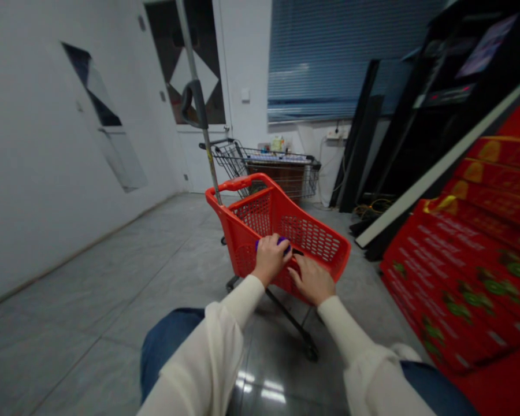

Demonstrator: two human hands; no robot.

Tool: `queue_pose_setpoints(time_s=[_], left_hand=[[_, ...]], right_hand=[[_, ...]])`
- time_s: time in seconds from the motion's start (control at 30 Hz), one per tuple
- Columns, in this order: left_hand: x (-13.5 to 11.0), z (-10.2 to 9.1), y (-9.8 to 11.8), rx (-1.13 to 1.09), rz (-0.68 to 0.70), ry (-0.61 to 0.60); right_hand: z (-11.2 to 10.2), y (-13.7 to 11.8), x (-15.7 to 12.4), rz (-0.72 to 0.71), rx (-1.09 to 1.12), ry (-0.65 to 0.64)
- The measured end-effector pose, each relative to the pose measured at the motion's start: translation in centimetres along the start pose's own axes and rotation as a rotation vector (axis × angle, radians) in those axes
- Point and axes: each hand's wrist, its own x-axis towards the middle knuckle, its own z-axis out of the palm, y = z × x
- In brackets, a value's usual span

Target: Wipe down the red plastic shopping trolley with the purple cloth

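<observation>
A red plastic shopping cart (260, 216) with a mesh-patterned basket stands right in front of me on small wheels. My left hand (268, 260) closes over a purple object (281, 241) at the cart's near rim, and most of that object is hidden by my fingers. My right hand (312, 281) lies beside it with fingers spread, close to a small dark item (298, 252) at the rim. I cannot tell what the dark item is. White sleeves cover both my arms, and my blue-jeaned knees show below them.
A grey pole with a dark clip (195, 104) rises from the cart's far end. A wire shopping cart (264, 167) stands beyond it by the wall. Stacked red printed boxes (459, 248) and dark leaning panels (398, 144) crowd the right. A white wall (47, 144) runs along the left of the tiled floor (125, 289).
</observation>
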Motion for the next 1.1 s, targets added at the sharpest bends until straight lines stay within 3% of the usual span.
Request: queue_pose_setpoints(time_s=[0.07,0.17,0.3,0.4,0.5,0.6,0.73,0.83,0.97,1.1], left_hand=[[-0.1,-0.1,0.4,-0.025,0.069,-0.029],[1.0,-1.1,-2.1,-0.003,0.106,-0.094],[2.4,-2.1,-5.0,0.08,-0.073,-0.096],[1.9,-1.7,-3.6,0.087,-0.112,-0.089],[1.2,-1.3,-1.8,0.032,-0.02,-0.113],[1.7,-1.6,-2.7,0.015,0.021,-0.148],[2.5,-1.9,-4.2,0.049,-0.105,-0.122],[1.4,-1.2,-1.9,0.018,-0.13,-0.076],[-0.2,-0.4,1.3,-0.065,-0.01,-0.054],[1.0,-1.3,-1.3,-0.034,0.023,-0.11]], right_hand=[[0.1,0.2,0.0,-0.008,0.001,0.008],[0.3,0.4,-0.2,-0.021,-0.006,0.021],[0.8,0.2,0.1,-0.038,-0.008,0.053],[1.0,-0.2,0.5,-0.091,0.006,0.092],[0.9,-0.1,0.6,-0.135,0.002,0.123],[1.2,0.8,-0.5,-0.135,-0.033,0.148],[2.4,2.0,-2.7,-0.124,-0.065,0.226],[3.5,1.9,-3.6,-0.082,-0.073,0.31],[4.1,1.3,-3.9,-0.009,-0.075,0.379],[3.9,1.0,-4.2,0.012,-0.047,0.348]])
